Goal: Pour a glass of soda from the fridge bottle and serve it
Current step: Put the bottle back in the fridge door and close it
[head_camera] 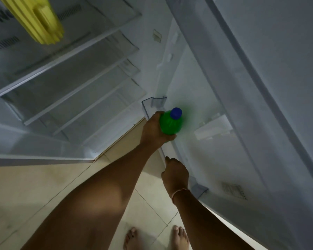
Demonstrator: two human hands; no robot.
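A green soda bottle (170,123) with a blue cap stands in the lowest rack of the open fridge door (260,87). My left hand (153,130) is wrapped around the bottle's shoulder from the left. Nearer to me, my right hand (175,173) rests on the front rail of the door rack (148,107), with its fingers over the edge. No glass is in view.
The fridge interior at left has several bare glass shelves (76,73). A yellow ribbed object (38,18) hangs at the top left. Beige floor tiles (34,186) and my bare feet lie below.
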